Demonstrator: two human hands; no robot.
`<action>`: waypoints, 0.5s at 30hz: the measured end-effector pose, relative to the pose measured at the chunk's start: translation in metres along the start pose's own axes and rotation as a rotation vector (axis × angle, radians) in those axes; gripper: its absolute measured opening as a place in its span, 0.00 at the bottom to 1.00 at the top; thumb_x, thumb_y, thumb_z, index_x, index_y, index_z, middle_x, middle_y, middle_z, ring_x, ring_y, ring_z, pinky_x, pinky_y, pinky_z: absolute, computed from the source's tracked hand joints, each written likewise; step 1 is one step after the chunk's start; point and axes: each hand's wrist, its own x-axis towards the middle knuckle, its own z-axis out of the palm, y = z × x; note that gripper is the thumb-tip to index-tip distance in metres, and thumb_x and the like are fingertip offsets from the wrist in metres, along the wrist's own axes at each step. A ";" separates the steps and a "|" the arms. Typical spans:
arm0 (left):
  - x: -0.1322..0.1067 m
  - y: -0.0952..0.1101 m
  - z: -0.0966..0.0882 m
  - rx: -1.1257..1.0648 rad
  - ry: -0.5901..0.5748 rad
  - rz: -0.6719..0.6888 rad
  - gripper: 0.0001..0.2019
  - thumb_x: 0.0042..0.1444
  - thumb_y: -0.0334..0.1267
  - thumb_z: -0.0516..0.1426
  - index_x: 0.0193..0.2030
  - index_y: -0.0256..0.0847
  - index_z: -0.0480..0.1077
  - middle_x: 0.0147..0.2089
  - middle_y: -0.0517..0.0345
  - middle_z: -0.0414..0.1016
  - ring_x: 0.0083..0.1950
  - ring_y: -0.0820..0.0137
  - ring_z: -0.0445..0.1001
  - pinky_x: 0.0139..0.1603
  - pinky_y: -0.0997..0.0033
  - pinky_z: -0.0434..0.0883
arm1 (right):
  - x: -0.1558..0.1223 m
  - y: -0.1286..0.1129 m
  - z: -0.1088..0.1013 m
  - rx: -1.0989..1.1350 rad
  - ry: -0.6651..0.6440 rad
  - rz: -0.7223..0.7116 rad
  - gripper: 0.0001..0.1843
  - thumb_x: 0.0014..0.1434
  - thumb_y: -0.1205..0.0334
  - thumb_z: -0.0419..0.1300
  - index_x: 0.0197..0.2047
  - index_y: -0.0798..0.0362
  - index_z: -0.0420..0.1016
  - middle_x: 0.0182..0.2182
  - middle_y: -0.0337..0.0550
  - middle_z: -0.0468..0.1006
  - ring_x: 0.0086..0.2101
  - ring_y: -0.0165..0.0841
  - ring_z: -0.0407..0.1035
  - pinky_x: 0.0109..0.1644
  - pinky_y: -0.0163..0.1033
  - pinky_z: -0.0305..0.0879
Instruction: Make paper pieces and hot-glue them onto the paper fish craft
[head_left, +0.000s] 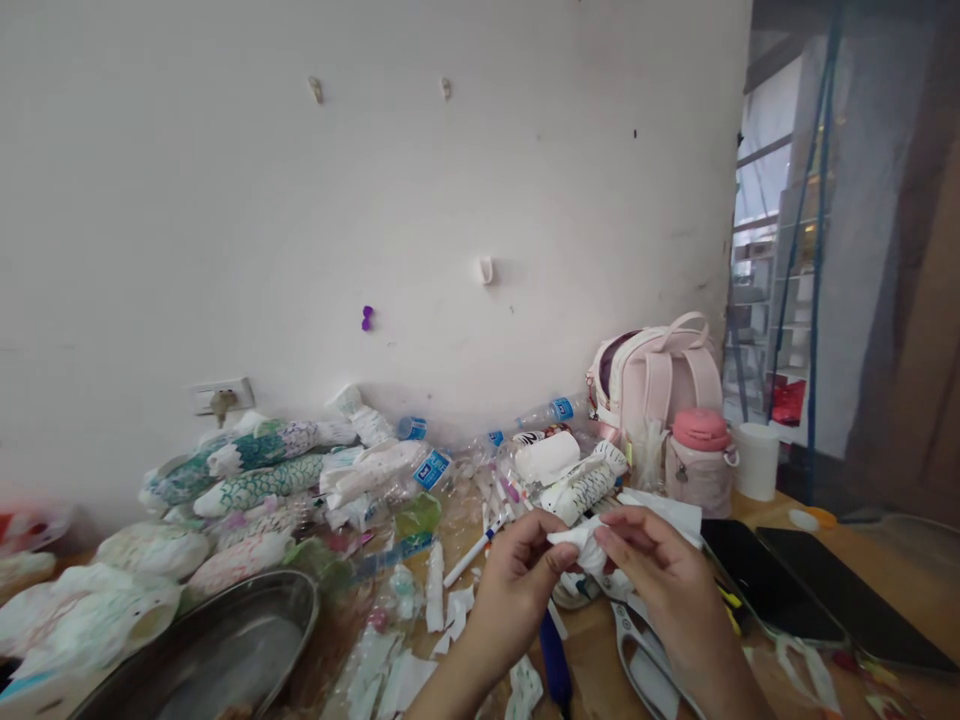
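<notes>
Wall (187, 200): white, scuffed, with small hooks (486, 270)
Socket (244, 391): low over on the left, plug (223, 404) in
Shelves (795, 310): pale, beyond the wall's right edge
Worktop (596, 660): wood-coloured
Light: soft, greyish

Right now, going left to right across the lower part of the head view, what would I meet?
Oval metal tray, left hand, white crumpled piece, right hand, flat black device; overlapping things left out.

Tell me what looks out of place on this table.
Loose white scraps are strewn right of the metal tray, like unswept litter, and a clear bottle lies on its side beside the pink backpack instead of standing.
</notes>
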 end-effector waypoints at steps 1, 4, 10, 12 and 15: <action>0.000 0.000 0.000 -0.007 0.008 -0.005 0.13 0.43 0.45 0.64 0.25 0.38 0.70 0.22 0.61 0.70 0.27 0.72 0.67 0.30 0.75 0.61 | -0.001 0.001 0.001 -0.067 0.040 -0.095 0.11 0.48 0.54 0.65 0.29 0.53 0.75 0.22 0.40 0.76 0.23 0.31 0.69 0.27 0.32 0.68; 0.000 0.000 0.001 -0.035 0.031 -0.014 0.14 0.41 0.46 0.65 0.25 0.38 0.69 0.22 0.62 0.69 0.27 0.72 0.66 0.30 0.75 0.61 | -0.002 0.005 0.003 -0.291 0.068 -0.394 0.07 0.54 0.59 0.60 0.30 0.52 0.77 0.28 0.45 0.78 0.31 0.35 0.72 0.37 0.36 0.70; -0.001 -0.002 -0.001 0.033 0.049 0.076 0.12 0.45 0.45 0.63 0.26 0.38 0.69 0.22 0.64 0.67 0.26 0.74 0.62 0.29 0.76 0.59 | 0.000 0.000 -0.003 -0.324 -0.104 -0.248 0.11 0.54 0.55 0.59 0.32 0.51 0.79 0.31 0.45 0.80 0.32 0.36 0.73 0.37 0.35 0.69; -0.001 -0.003 -0.002 0.058 0.037 0.093 0.11 0.47 0.44 0.62 0.27 0.38 0.68 0.22 0.65 0.66 0.26 0.75 0.61 0.28 0.77 0.58 | 0.001 -0.006 -0.004 -0.323 -0.159 -0.142 0.12 0.52 0.53 0.58 0.29 0.52 0.78 0.25 0.43 0.77 0.28 0.34 0.71 0.31 0.34 0.68; 0.000 -0.003 -0.003 0.066 -0.003 0.059 0.12 0.46 0.44 0.62 0.26 0.37 0.68 0.22 0.64 0.67 0.26 0.75 0.62 0.28 0.76 0.58 | 0.002 -0.011 -0.005 -0.319 -0.219 -0.006 0.15 0.50 0.50 0.57 0.23 0.53 0.74 0.18 0.39 0.71 0.22 0.32 0.66 0.26 0.33 0.63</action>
